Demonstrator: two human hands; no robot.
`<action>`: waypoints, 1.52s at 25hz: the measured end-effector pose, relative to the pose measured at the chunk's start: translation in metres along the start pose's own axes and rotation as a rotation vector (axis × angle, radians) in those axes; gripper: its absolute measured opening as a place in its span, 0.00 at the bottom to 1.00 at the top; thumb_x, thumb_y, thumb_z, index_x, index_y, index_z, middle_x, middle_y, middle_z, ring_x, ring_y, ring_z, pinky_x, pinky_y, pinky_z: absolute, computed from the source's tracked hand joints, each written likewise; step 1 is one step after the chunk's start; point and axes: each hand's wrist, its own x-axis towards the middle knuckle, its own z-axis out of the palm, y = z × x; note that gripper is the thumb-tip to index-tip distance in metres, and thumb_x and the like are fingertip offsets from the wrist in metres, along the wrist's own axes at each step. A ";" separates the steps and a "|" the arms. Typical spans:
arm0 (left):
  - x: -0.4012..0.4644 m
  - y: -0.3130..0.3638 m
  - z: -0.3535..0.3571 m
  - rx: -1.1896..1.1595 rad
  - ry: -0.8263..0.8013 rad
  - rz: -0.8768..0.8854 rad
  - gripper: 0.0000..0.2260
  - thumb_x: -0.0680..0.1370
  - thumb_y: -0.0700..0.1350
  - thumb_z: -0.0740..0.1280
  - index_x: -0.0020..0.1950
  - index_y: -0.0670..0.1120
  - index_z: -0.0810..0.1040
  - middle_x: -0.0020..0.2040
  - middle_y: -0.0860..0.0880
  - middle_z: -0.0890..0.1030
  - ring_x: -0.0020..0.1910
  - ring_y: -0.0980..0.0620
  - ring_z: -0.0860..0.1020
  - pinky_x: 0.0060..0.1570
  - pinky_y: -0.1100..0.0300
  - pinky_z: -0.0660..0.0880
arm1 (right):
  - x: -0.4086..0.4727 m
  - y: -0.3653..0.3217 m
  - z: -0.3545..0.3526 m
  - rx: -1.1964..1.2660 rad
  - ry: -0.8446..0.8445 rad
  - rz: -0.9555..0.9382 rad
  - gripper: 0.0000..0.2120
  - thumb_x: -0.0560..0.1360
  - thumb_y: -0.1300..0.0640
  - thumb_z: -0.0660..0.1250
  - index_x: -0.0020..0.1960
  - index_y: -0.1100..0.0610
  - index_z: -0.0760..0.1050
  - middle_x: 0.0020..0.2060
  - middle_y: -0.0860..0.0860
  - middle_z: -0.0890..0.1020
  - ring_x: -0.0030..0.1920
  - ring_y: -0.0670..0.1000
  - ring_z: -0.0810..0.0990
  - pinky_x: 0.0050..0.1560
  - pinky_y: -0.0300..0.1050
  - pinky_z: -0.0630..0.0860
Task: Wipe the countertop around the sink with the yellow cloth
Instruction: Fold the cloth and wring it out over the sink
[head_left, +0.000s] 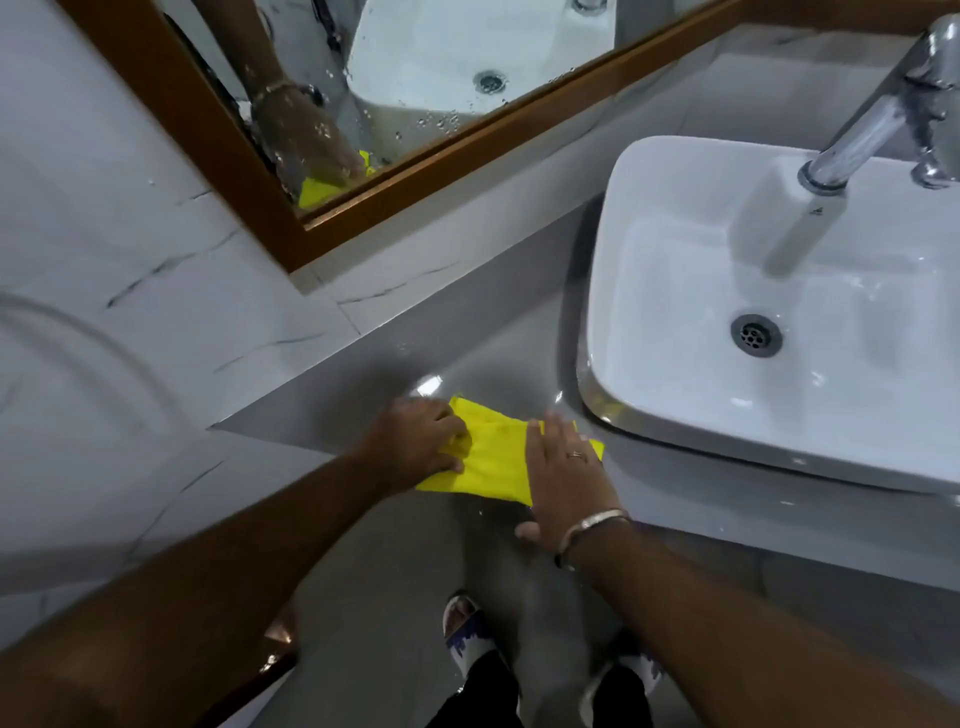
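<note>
A yellow cloth (496, 457) lies flat on the grey countertop (498, 358), just left of the white rectangular sink (675, 291). My left hand (415, 441) pinches the cloth's left edge with curled fingers. On the cloth's right part my right hand (566, 467) presses down flat, fingers spread, with a ring on one finger and a bracelet at the wrist. The cloth's right corner reaches close to the sink's base.
A chrome tap (878, 119) hangs over the basin, whose drain (756, 335) is dark. A wood-framed mirror (332, 130) leans above the counter's back ledge. White marbled wall tiles (130, 270) fill the left. Below the counter edge are my feet (467, 639) on grey floor.
</note>
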 end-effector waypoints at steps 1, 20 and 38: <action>0.004 -0.004 -0.001 0.013 0.020 0.015 0.22 0.70 0.65 0.61 0.49 0.49 0.81 0.47 0.45 0.82 0.45 0.42 0.81 0.40 0.52 0.75 | 0.010 -0.007 0.004 -0.008 -0.035 0.093 0.38 0.60 0.45 0.72 0.64 0.63 0.69 0.56 0.63 0.80 0.57 0.63 0.78 0.55 0.57 0.77; 0.064 0.133 -0.121 -0.003 0.607 0.007 0.45 0.71 0.65 0.69 0.75 0.37 0.57 0.75 0.35 0.62 0.74 0.32 0.59 0.72 0.35 0.56 | -0.065 0.131 -0.203 1.586 -0.600 0.299 0.08 0.68 0.56 0.70 0.36 0.52 0.70 0.24 0.48 0.71 0.22 0.45 0.67 0.20 0.33 0.62; 0.322 0.243 -0.173 -0.059 -0.391 -0.236 0.10 0.71 0.49 0.64 0.32 0.46 0.75 0.25 0.51 0.76 0.28 0.50 0.77 0.29 0.63 0.70 | -0.033 0.352 -0.157 0.351 -0.197 0.099 0.11 0.65 0.48 0.65 0.31 0.54 0.69 0.26 0.49 0.75 0.28 0.53 0.74 0.30 0.40 0.67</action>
